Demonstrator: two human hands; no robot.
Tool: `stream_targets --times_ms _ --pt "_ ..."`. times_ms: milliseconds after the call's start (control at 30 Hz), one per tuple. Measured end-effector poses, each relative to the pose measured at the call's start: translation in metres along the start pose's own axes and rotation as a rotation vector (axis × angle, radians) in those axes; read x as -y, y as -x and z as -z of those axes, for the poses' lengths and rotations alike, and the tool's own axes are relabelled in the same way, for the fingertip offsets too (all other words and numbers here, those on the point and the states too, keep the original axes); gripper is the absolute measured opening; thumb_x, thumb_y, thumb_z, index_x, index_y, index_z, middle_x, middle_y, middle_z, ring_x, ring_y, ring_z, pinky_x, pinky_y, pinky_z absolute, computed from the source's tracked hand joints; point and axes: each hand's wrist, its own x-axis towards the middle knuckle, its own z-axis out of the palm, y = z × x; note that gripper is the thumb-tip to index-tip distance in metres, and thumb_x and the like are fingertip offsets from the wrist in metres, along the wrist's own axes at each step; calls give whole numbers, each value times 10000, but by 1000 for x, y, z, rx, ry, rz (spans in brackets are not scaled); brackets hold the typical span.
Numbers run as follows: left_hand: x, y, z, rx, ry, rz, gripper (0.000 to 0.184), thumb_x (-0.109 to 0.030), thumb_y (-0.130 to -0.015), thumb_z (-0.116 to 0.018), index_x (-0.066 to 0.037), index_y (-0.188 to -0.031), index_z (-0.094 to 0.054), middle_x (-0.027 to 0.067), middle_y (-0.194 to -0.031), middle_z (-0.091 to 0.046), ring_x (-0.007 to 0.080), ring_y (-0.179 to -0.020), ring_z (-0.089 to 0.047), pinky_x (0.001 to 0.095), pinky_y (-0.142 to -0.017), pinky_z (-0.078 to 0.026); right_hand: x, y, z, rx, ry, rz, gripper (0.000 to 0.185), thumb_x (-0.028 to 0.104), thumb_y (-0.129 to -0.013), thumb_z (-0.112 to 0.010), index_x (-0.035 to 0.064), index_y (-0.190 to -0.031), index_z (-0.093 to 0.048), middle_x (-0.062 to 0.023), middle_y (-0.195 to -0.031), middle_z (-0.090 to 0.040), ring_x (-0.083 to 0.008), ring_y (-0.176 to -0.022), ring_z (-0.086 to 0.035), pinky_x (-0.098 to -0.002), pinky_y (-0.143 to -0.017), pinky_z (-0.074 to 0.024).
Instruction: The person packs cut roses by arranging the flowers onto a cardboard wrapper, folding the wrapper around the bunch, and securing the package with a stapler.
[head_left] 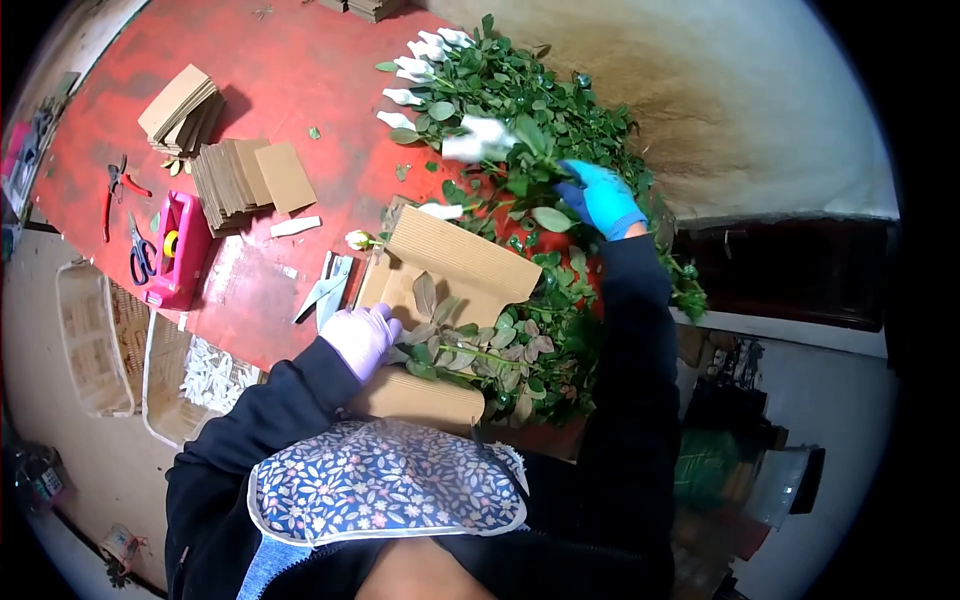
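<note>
Nearest you, the work is looking unfinished: the corrugated cardboard (455,250) is lying unfolded, and a leafy stem (483,354) is resting across it, unwrapped. To your left, a basket (170,348) is holding many loose white pieces (208,377), so supplies are seemingly remaining. Just past the cardboard's left edge, one bud (357,240) is showing bare. Farther off, in the stem pile (575,115), several heads are wearing white covers (403,97), and that part is appearing done; the foliage is hiding how many stems are left.

As for grip, your left hand (362,340) is resting at the cardboard's left side, with leaves lying just beside its fingers; its fingertips are partly hidden, so I cannot tell whether they are pinching anything. Farther out, your right hand (603,198) is curling its fingers around a covered flower (485,140) by its stem. The blurred white head is pointing left, well clear of your fingers, with leaves showing between.
</note>
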Motion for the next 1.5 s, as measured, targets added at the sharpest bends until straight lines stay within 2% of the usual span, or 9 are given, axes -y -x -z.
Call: stream_targets --times_ms 267,367,600,867,1000,1233,1333,1400,1500 --pt "-2 -1 -3 15 -58 15 322 -161 -722 -721 -64 -986 -565 136 -925 -554 336 -824 -605 449 -683 -488 -26 -6 6 -197 -168 -54 445 -42 -817 -632 82 -1245 -611 -148 -1240 -621 -253 -1110 -606 -329 -935 -479" --pt "-1 -2 -5 36 -61 30 329 -159 -720 -721 -66 -994 -565 135 -927 -555 337 -816 -607 447 -684 -489 -22 -3 28 -165 -450 -224 457 -24 -810 -626 98 -1250 -609 -167 -1119 -675 -259 -922 -658 -352 -789 -521" --pt "0 -1 -3 -104 -52 -63 138 -152 -783 -630 -72 -876 -569 131 -854 -570 298 -707 -623 437 -598 -493 -25 9 45 -441 -252 109 409 77 -844 -668 27 -1244 -596 -211 -1115 -664 -359 -1017 -650 -402 -850 -512" --pt "4 -2 -15 -149 -129 -53 83 -152 -830 -553 -85 -866 -587 119 -815 -574 287 -705 -626 432 -596 -496 100 116 92 -324 19 247 409 57 -796 -708 62 -1197 -628 -180 -1065 -680 -342 -945 -669 -388 -809 -531" --pt "5 -1 -8 -42 -58 -32 291 -153 -719 -707 -41 -940 -555 143 -893 -554 331 -787 -615 448 -637 -488 102 167 51 -19 -215 135 494 56 -780 -702 79 -1259 -584 -167 -1050 -671 -343 -948 -659 -407 -782 -524" --pt "13 -3 -22 -224 -58 -159 115 -171 -911 -526 -60 -915 -556 150 -805 -566 325 -662 -602 443 -609 -486 105 212 -3 190 -225 39 417 159 -820 -698 82 -1220 -608 -160 -1016 -671 -365 -893 -642 -437 -756 -510" --pt "18 -10 -39 -212 4 3 170 -155 -882 -549 -68 -1027 -532 143 -819 -570 319 -717 -606 443 -627 -492 108 223 -11 140 -355 20 349 135 -834 -687 80 -1175 -638 -164 -987 -680 -364 -886 -646 -434 -750 -517" --pt "11 -11 -25 -227 234 105 584 -153 -677 -750 -80 -1220 -548 151 -1057 -571 342 -826 -618 426 -741 -510 105 226 -19 192 -277 19 331 137 -845 -684 76 -1167 -644 -165 -999 -682 -365 -902 -647 -428 -762 -522" --pt "4 -12 -16 -159 174 122 600 -168 -671 -757 -87 -1221 -535 144 -1175 -568 332 -965 -586 428 -849 -486 101 229 -29 202 -343 6 341 162 -851 -690 66 -1174 -641 -178 -1029 -678 -362 -916 -650 -422 -786 -524"
